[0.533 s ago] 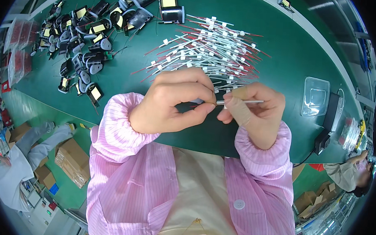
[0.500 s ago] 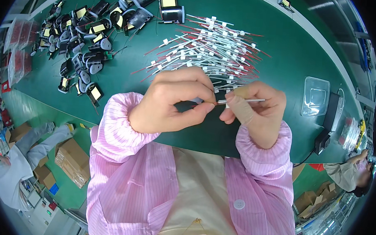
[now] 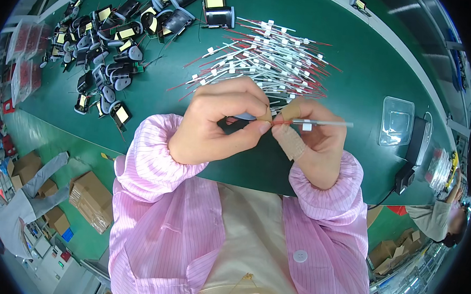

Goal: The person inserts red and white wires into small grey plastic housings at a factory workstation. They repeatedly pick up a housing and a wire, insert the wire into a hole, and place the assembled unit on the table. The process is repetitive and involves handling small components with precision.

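Observation:
My left hand (image 3: 221, 122) is closed, thumb and forefinger pinched on the end of a red wire. A grey piece (image 3: 244, 116) and thin red wire show behind its fingers; the rest is hidden. Close beside it, my right hand (image 3: 319, 147) pinches the red wire of a sensor-like lead (image 3: 331, 123) with a thin white sleeve and a small white tag (image 3: 307, 127). The lead points right, across the fingers. Tan tape wraps the right thumb. Just beyond both hands lies a pile of similar white-sleeved leads (image 3: 273, 57) with red wire ends.
Many black housings with grey ends and yellow pads (image 3: 126, 32) cover the green table's (image 3: 192, 144) far left. Clear bags (image 3: 24, 75) stand at the left edge. On the right are a clear plastic box (image 3: 396, 122) and a black device with a cable (image 3: 406, 176). Cartons (image 3: 92, 200) and other people are beyond.
My right fingers have moved left, close against the left fingertips. The lead now reaches farther right, with its tag showing below it. The person at the lower left has shifted.

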`<state>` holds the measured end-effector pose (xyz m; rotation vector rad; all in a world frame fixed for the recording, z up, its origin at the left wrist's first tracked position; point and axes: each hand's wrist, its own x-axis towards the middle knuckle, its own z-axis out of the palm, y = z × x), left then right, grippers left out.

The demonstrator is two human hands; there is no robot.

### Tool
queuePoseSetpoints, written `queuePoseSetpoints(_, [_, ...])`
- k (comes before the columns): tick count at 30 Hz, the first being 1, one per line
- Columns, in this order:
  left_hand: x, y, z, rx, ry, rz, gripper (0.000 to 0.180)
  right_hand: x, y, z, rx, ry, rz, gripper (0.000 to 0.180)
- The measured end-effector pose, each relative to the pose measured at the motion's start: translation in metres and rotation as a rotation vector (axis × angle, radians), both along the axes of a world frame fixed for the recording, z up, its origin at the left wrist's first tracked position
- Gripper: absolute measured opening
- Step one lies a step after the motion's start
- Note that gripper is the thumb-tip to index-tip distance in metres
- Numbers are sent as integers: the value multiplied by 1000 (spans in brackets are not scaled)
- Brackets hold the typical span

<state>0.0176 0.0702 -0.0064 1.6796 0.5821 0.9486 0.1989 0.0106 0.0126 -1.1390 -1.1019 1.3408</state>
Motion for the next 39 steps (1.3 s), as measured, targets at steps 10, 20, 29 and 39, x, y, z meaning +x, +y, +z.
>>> queuePoseSetpoints(10, [2, 5, -3, 104, 18, -23, 17, 2, -2, 3, 8, 58, -90, 6])
queuePoseSetpoints(20, [10, -3, -15, 188, 45, -66, 81, 3, -5, 0, 127, 41, -171, 10])
queuePoseSetpoints(29, [13, 3, -15, 318, 48, -157, 95, 3, -8, 10, 280, -286, -169, 16])
queuePoseSetpoints(39, [13, 3, -12, 281, 77, -185, 97, 4, -8, 8, 376, -430, -152, 17])
